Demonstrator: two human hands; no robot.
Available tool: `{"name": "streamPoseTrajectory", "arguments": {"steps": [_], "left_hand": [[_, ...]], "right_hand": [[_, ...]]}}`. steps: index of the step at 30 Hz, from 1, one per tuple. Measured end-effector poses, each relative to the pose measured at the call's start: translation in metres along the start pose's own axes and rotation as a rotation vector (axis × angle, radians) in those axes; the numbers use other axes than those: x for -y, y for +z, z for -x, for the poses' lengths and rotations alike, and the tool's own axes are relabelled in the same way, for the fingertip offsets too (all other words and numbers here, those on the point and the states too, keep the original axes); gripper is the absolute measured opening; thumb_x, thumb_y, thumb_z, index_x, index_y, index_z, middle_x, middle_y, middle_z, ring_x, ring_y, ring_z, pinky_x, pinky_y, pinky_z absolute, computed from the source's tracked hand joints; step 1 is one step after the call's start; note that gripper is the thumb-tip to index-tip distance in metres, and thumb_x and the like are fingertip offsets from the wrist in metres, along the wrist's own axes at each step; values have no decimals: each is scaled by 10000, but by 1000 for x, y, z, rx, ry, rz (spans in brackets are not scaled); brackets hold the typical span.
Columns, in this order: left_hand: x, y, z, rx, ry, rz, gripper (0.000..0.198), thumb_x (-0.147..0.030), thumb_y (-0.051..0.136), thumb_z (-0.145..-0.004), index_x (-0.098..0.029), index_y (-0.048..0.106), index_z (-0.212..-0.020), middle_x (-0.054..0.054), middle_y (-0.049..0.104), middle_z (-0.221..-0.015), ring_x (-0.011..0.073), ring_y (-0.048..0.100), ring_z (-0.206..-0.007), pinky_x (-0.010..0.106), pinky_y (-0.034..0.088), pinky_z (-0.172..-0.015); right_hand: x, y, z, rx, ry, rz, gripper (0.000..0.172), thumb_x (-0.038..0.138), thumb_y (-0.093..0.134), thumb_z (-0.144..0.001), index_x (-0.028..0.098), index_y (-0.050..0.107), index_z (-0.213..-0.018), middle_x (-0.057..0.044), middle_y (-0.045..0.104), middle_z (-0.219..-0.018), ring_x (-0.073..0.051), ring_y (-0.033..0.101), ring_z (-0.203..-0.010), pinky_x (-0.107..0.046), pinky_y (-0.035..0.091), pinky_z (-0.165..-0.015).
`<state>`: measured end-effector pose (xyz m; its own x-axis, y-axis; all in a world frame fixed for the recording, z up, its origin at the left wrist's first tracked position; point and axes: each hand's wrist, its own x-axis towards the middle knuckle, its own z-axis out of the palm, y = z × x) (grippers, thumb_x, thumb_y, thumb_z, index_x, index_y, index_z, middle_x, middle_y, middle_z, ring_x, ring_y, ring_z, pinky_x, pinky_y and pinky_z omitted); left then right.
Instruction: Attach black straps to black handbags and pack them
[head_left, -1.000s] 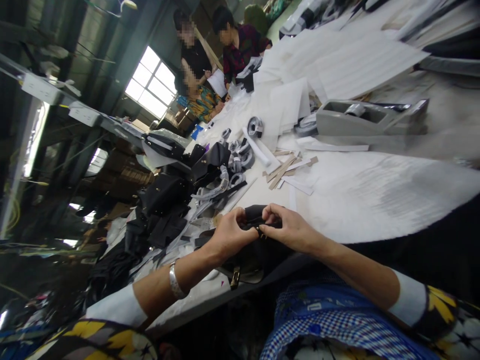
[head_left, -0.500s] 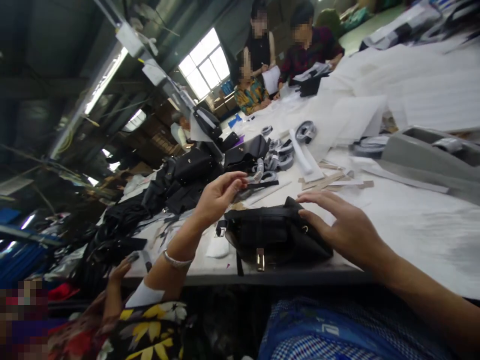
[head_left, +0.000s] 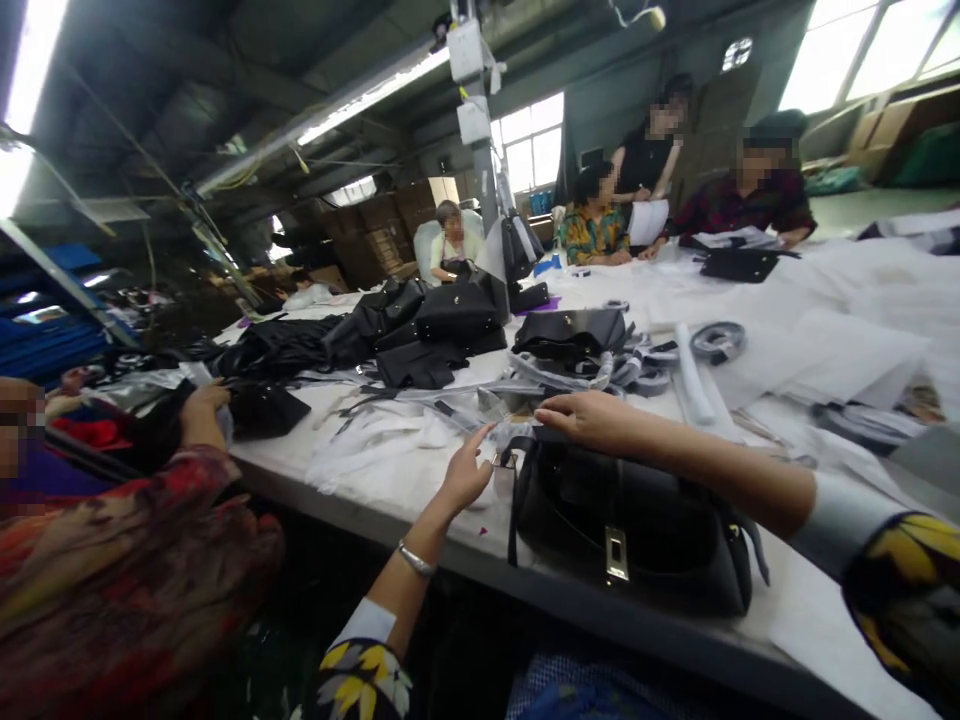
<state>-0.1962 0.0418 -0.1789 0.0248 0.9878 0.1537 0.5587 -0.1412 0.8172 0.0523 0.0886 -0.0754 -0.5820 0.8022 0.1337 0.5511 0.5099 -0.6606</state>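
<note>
Lying flat before me, the black handbag point(head_left: 637, 520) has my right hand point(head_left: 592, 420) spread over its far edge and my left hand point(head_left: 465, 472) open beside its left end, maybe touching.

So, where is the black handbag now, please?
The handbag lies at the table edge, lower right in the head view, just below the right hand.

A black leather handbag point(head_left: 637, 520) rests at the near edge of the white surface point(head_left: 806, 615) before you. Its metal clasp point(head_left: 616, 555) faces you, and a thin strap point(head_left: 513, 505) loops down at its left end.
</note>
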Motion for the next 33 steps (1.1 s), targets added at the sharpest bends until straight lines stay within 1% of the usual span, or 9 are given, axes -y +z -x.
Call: {"name": "streamPoseTrajectory", "arguments": {"steps": [6, 9, 15, 18, 22, 25, 27, 29, 33], "left_hand": [[26, -11, -32, -76, 23, -47, 689, 20, 424, -693, -195, 580, -1329, 70, 601, -1366, 225, 525, -1300, 387, 385, -1122], [38, -26, -38, -81, 42, -107, 703, 24, 485, -664, -186, 589, -1326, 83, 583, -1388, 249, 501, -1323, 376, 340, -1153], [42, -52, -58, -192, 105, -207, 640, -163, 678, -735, -193, 544, -1360, 105, 523, -1448, 311, 365, -1413, 460, 254, -1171], [30, -64, -74, -229, 166, -225, 395, -274, 543, -897, -178, 604, -1275, 115, 691, -1207, 259, 594, -1192, 372, 411, -1046], [11, -94, -87, -297, 249, -239, 427, -321, 432, -964, -187, 530, -1358, 72, 735, -963, 198, 680, -858, 283, 477, -857], [1, -134, -88, -423, 373, -406, 575, -419, 502, -933, -191, 426, -1456, 67, 721, -942, 203, 665, -811, 262, 459, -789], [-5, -162, -86, -477, 506, -620, 653, -470, 540, -903, -182, 408, -1474, 60, 719, -888, 198, 662, -753, 242, 445, -710], [-14, -185, -82, -486, 595, -772, 632, -474, 540, -903, -205, 431, -1465, 61, 728, -930, 201, 674, -769, 240, 441, -681], [-48, -201, -73, -476, 700, -857, 579, -443, 580, -889, -253, 484, -1427, 65, 727, -1107, 234, 684, -973, 268, 473, -768]], "right_hand": [[13, 27, -56, 175, 96, -142, 276, 480, 785, -675, 240, 708, -561, -12, 632, -515, -202, 624, -590, -313, 498, -634], [19, 31, -67, 253, 114, -260, 186, 378, 794, -637, 204, 749, -685, -5, 689, -604, -185, 641, -625, -293, 515, -640], [41, 1, -59, 294, 56, -552, 347, 380, 671, -783, 155, 716, -1043, -60, 726, -909, -177, 672, -829, -283, 528, -787], [52, -26, -43, 267, 79, -791, 344, 368, 712, -794, 181, 704, -1083, -46, 693, -874, -143, 636, -746, -246, 522, -719], [53, -66, -6, 186, 112, -750, 428, 439, 698, -831, 188, 674, -1177, -45, 646, -880, -89, 529, -590, -186, 411, -482], [37, -89, 38, 253, 233, -552, 412, 464, 715, -820, 185, 690, -1122, -36, 640, -808, -62, 450, -502, -185, 329, -428], [22, -98, 70, 323, 344, -433, 329, 501, 693, -829, 176, 725, -876, -41, 645, -726, -60, 437, -465, -198, 324, -426], [9, -103, 99, 325, 392, -369, 395, 566, 681, -808, 182, 698, -716, -47, 636, -652, -80, 451, -446, -219, 346, -423], [15, -110, 118, 181, 231, -349, 409, 628, 708, -744, 220, 702, -770, -34, 634, -640, -132, 541, -504, -240, 435, -463]]}}
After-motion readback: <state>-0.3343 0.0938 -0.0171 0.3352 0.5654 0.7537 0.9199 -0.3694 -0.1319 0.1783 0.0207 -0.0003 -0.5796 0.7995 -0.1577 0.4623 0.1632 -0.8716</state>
